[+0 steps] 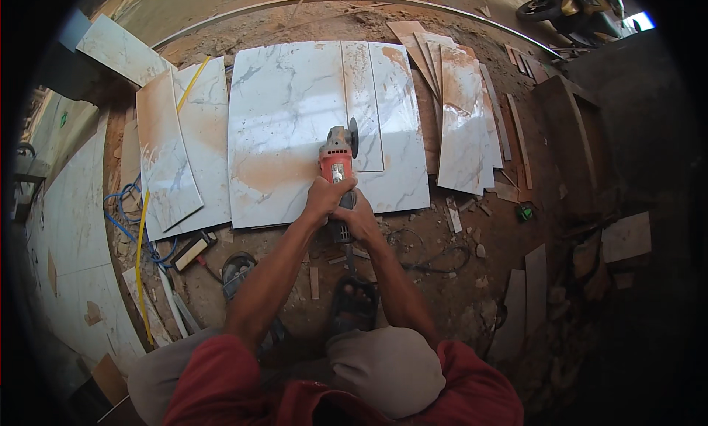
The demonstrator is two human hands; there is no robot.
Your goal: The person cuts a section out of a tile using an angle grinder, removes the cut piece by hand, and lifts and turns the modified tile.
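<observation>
Both my hands grip a red and grey angle grinder (337, 161), held over white marble-patterned tiles (280, 94). My left hand (326, 196) is closed on the tool's red body, its thumb across the top. My right hand (354, 216) wraps round the dark rear handle, just behind and below the left. The cutting disc (352, 136) stands on edge to the right of the tool's head, over a narrow tile strip (360, 94); whether it touches the tile I cannot tell. A cord runs back from the handle toward my sandalled feet (352, 301).
Tile stacks lie left (169, 161) and right (461, 146). A yellow strip (144, 249), blue hose (125, 197), power strip (190, 249) and loose cord (435, 264) are on the debris-strewn ground. A motorbike (568, 9) stands back right; a concrete block (575, 146) sits at the right.
</observation>
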